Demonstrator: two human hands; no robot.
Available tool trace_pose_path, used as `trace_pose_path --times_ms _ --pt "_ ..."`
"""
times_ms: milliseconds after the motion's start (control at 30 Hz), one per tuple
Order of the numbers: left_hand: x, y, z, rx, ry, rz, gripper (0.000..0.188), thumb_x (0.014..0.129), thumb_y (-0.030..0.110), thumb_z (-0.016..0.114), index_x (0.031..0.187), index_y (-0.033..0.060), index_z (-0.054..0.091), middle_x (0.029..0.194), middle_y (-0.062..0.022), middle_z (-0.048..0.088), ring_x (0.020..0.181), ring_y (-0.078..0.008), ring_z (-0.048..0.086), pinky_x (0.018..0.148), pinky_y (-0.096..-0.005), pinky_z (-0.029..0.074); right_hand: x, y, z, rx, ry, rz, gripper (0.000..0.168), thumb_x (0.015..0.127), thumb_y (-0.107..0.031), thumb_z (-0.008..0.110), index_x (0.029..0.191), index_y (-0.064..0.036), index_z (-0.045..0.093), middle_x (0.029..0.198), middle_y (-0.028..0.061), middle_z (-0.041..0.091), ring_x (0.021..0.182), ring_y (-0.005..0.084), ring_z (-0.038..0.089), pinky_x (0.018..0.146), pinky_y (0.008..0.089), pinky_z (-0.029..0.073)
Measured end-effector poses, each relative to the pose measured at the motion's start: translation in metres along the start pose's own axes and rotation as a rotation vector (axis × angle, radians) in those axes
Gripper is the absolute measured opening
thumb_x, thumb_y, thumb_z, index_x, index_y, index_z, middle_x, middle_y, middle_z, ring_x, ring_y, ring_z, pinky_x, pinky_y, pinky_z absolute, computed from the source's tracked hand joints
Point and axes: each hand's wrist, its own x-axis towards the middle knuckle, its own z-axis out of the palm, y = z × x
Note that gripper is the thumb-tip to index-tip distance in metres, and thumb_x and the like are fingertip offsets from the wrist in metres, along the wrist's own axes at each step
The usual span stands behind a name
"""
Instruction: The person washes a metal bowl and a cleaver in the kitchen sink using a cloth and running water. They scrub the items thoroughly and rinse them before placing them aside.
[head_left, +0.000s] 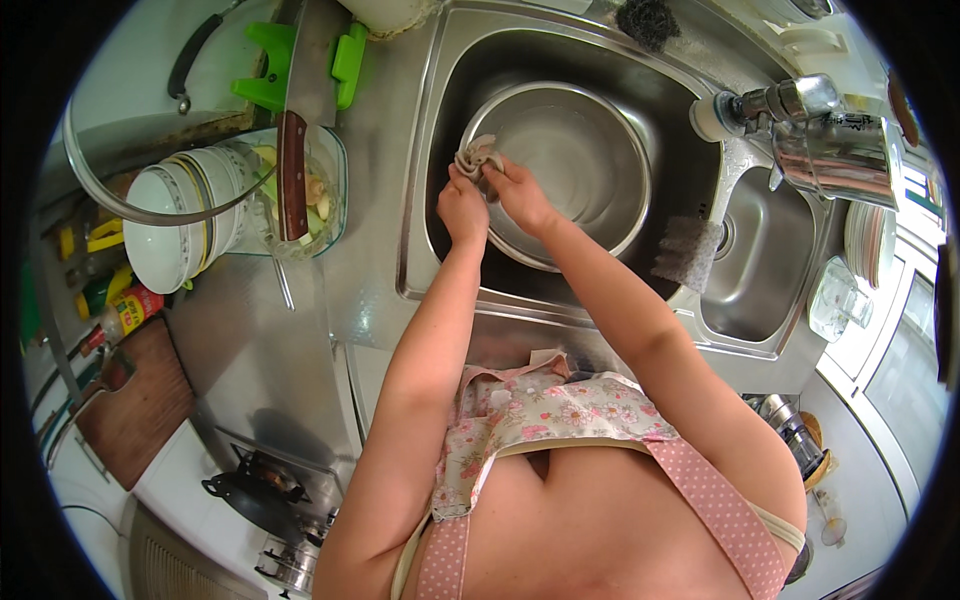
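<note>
A bunched, twisted cloth (480, 156) of greyish beige is gripped between my two hands. My left hand (462, 206) closes on its near left side, over the rim of a round stainless steel basin (643, 187). On the right side of the cloth, my right hand (519, 196) pinches it above the basin's inside. Water (574, 165) with ripples lies in the basin, which stands in the large bowl of a steel sink (679, 97). My fingers hide part of the cloth.
Right of the basin, a grey cloth (686, 253) hangs over the divider beside a small sink bowl (757, 262). The faucet (750, 109) juts in from the right. At left, stacked bowls (180, 217) stand near a glass dish (341, 187); a wooden-handled cleaver (292, 176) overhangs it.
</note>
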Motion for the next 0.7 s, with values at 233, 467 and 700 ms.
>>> trace_pose_path --times_ms 233,467,700 --pt "0.004 -0.014 0.003 -0.206 -0.027 -0.104 0.050 0.095 0.036 0.034 0.090 -0.0027 0.065 0.085 -0.0171 0.066 0.081 -0.0280 0.064 0.072 -0.0355 0.047 -0.015 0.005 -0.005 0.054 -0.111 0.071 0.032 0.095 -0.021 0.043 0.120 -0.005 0.051 0.106 0.0023 0.057 0.092 0.0122 0.050 0.083 0.0265 0.040" --pt "0.001 -0.002 0.007 -0.096 -0.047 -0.122 0.053 0.094 0.038 0.035 0.090 -0.0069 0.062 0.080 -0.0161 0.063 0.074 -0.0256 0.058 0.070 -0.0361 0.043 0.058 0.060 -0.033 -0.202 0.267 -0.002 0.037 0.091 -0.023 0.048 0.123 -0.006 0.050 0.101 0.0061 0.060 0.088 0.0140 0.052 0.079 0.0274 0.042" --pt "0.002 -0.005 -0.001 -0.155 -0.012 -0.142 0.053 0.094 0.038 0.036 0.090 -0.0079 0.061 0.080 -0.0146 0.063 0.073 -0.0215 0.057 0.071 -0.0349 0.043 0.012 0.045 -0.014 -0.226 -0.040 0.121 0.034 0.090 -0.024 0.048 0.119 -0.005 0.052 0.093 0.0052 0.060 0.083 0.0128 0.051 0.074 0.0276 0.042"
